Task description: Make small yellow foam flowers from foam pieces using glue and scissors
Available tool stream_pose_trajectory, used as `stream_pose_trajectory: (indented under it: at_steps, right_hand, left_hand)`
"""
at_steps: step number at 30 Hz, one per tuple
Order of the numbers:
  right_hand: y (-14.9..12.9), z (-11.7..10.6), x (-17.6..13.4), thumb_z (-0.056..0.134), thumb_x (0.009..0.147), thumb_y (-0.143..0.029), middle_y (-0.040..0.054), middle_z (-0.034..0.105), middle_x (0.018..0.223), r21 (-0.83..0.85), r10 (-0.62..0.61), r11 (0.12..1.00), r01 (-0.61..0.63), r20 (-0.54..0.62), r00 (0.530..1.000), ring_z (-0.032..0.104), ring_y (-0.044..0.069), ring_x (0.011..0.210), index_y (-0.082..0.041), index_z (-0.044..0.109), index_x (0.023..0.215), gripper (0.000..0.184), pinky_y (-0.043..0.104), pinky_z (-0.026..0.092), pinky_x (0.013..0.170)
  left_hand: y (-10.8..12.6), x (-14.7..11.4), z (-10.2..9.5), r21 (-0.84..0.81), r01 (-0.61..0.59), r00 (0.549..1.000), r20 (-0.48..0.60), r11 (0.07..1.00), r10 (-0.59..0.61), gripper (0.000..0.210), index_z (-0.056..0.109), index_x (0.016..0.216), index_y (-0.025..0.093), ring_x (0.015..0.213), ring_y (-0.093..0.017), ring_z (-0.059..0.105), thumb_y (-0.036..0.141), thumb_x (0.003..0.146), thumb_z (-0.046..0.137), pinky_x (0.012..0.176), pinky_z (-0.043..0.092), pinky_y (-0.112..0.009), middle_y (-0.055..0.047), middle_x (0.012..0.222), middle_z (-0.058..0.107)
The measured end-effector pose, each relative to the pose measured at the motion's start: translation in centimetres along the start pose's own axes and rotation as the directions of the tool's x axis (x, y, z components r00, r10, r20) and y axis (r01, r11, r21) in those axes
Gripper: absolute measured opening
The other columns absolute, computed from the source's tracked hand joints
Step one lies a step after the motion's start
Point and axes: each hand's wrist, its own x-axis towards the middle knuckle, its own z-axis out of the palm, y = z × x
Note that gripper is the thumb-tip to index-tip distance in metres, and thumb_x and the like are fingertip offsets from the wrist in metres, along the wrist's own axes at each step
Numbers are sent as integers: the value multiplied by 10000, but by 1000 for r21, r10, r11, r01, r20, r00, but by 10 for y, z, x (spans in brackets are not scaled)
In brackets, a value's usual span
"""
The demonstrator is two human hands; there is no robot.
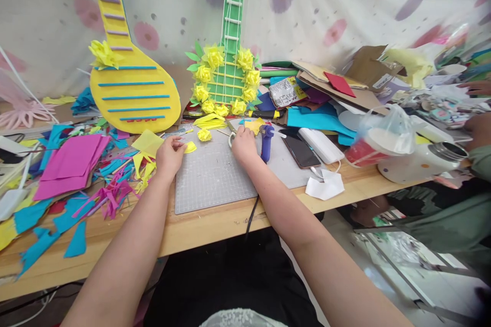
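My left hand is closed in a pinch on a small yellow paper piece at the left edge of the grey cutting mat. At the mat's far side my right hand is closed on a pair of scissors; a pale handle loop shows beside the fingers, and the rest is mostly hidden. Between the hands lies a yellow paper flower. A blue glue gun stands just right of my right hand. Yellow paper strips lie beyond the flower.
A yellow paper guitar and a green one with yellow flowers lean at the back. Paper scraps crowd the left. To the right are a phone, a white power bank, a bagged cup and another person's arm.
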Motion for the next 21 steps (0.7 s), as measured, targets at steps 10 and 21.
stream_pose_trajectory:
  at_steps: [10,21]
  right_hand:
    - [1,3,0,292,828,-24,244,506,1170,73,-3,997,6,-45,999,449,292,1073,-58,484,1117,349,391,386,842]
    - [27,-48,-17,340,897,-251,115,559,991,197,-250,902,384,-488,836,502,210,974,-160,524,1012,235,380,406,886]
  left_hand:
    - [-1,1,-1,31,-4,998,-57,1000,6,308,670,1024,215,890,-229,657,316,740,603,811,472,-353,-53,877,723]
    - [-1,2,-1,34,23,997,-74,999,-20,292,686,997,216,871,-236,656,346,760,576,813,472,-363,-54,872,722]
